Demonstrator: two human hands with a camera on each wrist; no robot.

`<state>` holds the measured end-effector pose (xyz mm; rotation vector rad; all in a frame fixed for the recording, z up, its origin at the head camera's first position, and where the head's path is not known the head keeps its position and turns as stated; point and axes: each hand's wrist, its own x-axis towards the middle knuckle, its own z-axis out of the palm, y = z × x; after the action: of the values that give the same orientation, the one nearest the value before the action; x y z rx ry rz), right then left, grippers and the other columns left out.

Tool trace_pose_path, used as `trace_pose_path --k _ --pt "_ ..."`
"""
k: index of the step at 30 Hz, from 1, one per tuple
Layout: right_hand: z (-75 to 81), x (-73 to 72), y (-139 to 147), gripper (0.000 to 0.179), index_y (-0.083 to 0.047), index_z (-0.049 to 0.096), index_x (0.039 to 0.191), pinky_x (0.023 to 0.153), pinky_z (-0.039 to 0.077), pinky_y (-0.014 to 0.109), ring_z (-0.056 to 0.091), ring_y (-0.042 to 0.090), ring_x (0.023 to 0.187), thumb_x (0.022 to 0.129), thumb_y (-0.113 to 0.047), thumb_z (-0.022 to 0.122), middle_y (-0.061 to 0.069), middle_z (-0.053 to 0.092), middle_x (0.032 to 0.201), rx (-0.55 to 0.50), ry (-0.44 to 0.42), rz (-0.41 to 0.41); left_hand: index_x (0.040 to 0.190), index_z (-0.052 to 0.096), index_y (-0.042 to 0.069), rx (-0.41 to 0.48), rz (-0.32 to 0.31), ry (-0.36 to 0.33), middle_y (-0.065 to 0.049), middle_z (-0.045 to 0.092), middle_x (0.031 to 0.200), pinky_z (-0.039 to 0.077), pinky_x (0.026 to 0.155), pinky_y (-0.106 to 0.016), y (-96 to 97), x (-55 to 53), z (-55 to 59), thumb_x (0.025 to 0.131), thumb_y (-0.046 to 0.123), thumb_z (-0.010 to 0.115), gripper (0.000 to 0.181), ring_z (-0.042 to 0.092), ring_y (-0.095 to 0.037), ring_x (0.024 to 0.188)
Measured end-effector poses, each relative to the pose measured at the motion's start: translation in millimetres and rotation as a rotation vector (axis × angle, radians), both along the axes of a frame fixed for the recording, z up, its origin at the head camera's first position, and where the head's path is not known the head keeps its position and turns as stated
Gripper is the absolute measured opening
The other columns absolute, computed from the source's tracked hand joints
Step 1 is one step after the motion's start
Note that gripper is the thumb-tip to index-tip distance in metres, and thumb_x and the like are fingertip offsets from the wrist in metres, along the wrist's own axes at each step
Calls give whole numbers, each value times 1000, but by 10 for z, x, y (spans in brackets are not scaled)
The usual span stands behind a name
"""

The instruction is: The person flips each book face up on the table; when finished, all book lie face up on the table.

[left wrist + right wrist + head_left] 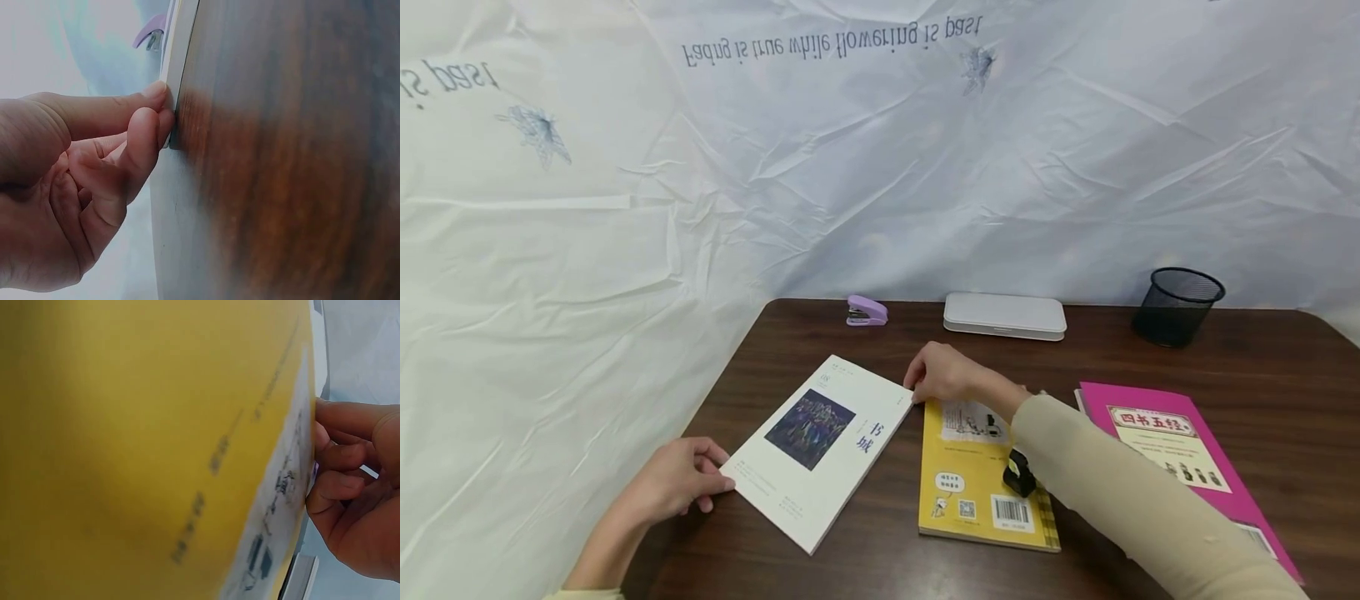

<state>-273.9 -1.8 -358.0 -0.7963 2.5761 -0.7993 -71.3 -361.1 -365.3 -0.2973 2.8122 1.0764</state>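
Observation:
A white book (842, 492) with a dark picture on its cover lies tilted on the left part of the table. My left hand (679, 479) pinches its near-left corner; in the left wrist view, thumb and forefinger grip the edge of the book (181, 56). Across at the far-right corner, my right hand (943, 372) holds the same book between thumb and curled fingers. Under the right forearm lies a yellow book (958, 467), back cover up, with a black wrist strap overlapping it in the head view. That yellow cover (125, 425) hides the white book in the right wrist view.
A magenta book (1247, 500) lies at the right, partly behind the right sleeve. Along the back edge are a purple stapler (867, 311), a white flat case (1004, 315) and a black mesh pen cup (1177, 308). White sheeting (880, 183) hangs behind the dark wooden table (880, 542).

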Motion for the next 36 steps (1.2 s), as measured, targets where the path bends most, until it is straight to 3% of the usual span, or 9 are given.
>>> trace_pose_path --k 7,17,25,28,31,36 --pt "-38 -16 28 6 -12 80 94 71 52 25 62 16 78 90 -8 82 4 70 92 -41 22 -27 99 68 3 -9 -15 4 -1 65 69 45 43 -27 25 2 5 81 7 87 26 65 -19 53" --pt "-70 3 15 8 -12 80 84 67 50 25 62 18 79 91 -12 82 3 71 87 -50 68 -138 92 67 4 9 -127 38 0 62 62 44 46 -27 47 3 -24 78 12 91 29 57 -17 49" --pt "-50 63 9 5 -11 85 93 67 50 25 63 18 82 91 -14 83 5 78 98 -36 73 -149 88 66 7 -28 -116 55 0 59 68 47 49 -26 80 0 -30 76 12 92 29 55 -14 54" --pt "-39 95 -3 12 -11 85 102 74 53 27 64 18 89 91 -14 83 5 79 108 -6 79 -120 88 66 6 -19 -108 54 0 60 70 47 50 -26 73 6 -30 76 11 92 29 55 -14 54" --pt "-29 117 -22 23 -11 83 116 90 56 34 65 21 106 93 -15 81 6 77 121 41 107 -69 94 66 5 -9 -104 44 -1 59 69 47 49 -27 65 9 -30 77 10 92 32 54 -14 53" --pt "-25 149 -37 47 -12 72 137 112 50 48 58 28 134 93 -27 82 8 65 144 125 136 11 130 67 2 -24 -117 24 -2 56 70 45 47 -28 79 9 -35 77 13 93 60 55 -17 54"
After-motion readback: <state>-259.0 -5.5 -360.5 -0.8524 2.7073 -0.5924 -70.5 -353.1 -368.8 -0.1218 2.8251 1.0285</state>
